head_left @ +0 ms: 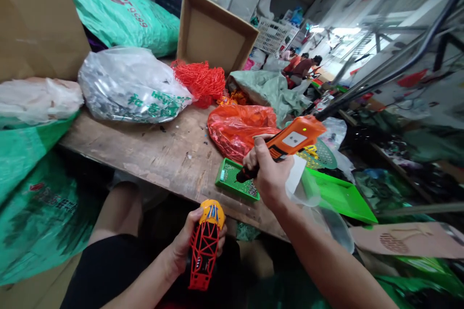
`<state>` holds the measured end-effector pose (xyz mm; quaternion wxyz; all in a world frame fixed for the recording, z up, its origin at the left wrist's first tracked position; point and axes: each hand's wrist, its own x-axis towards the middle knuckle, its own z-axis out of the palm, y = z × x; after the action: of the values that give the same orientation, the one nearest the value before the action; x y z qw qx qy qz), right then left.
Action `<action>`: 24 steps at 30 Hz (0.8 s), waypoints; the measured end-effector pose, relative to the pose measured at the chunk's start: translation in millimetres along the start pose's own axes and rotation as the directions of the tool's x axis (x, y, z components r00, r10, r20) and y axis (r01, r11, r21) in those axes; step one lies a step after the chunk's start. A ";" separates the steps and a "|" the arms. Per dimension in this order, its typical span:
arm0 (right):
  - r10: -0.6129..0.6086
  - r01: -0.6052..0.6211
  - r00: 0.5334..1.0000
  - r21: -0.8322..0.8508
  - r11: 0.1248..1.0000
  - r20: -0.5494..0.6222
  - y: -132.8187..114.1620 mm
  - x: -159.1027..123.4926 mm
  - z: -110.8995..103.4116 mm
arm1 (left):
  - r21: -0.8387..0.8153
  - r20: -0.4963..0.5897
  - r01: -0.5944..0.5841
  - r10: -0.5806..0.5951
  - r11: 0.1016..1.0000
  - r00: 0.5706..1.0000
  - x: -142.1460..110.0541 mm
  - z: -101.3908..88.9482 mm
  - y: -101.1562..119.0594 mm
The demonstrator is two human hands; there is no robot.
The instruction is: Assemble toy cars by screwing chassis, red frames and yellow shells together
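Observation:
My left hand (183, 241) is wrapped round a toy car (206, 246) with a yellow front and a red lattice frame, held over my lap below the table edge. My right hand (270, 174) grips an orange and black electric screwdriver (295, 137), its fingers closed around the body. The tool's dark tip points down and left over a small green tray (223, 181) of tiny metal pieces, probably screws. Whether the tip touches the pieces I cannot tell. Behind the tool lies an open red plastic bag (239, 125) of dark red parts.
On the wooden table (145, 147) rest a clear bag of grey parts (130, 87) and a heap of red lattice pieces (201, 79). A cardboard box (215, 34) stands behind. At right is a larger green tray (340, 195). Several people (300, 65) sit far back.

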<state>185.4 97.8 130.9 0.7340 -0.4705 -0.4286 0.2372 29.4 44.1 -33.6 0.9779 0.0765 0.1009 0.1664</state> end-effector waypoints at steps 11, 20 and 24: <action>0.050 -0.050 0.999 0.060 0.997 0.002 26.2 -1.1 -3.5 | 0.036 0.032 -0.041 0.039 0.999 0.999 -1.4 0.1 0.9; 0.094 -0.094 0.996 0.101 0.990 0.004 31.3 -2.8 2.4 | 0.060 0.050 -0.064 0.061 0.996 0.997 -3.3 4.9 2.7; 0.100 -0.099 0.995 0.086 0.991 -0.002 33.0 -2.7 3.3 | 0.020 0.063 -0.057 0.055 0.998 0.996 -0.1 -0.2 -0.4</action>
<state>183.0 112.0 100.9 0.7423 -0.4598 -0.3916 0.2902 29.4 43.7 -33.9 0.9746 0.0952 0.0701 0.1901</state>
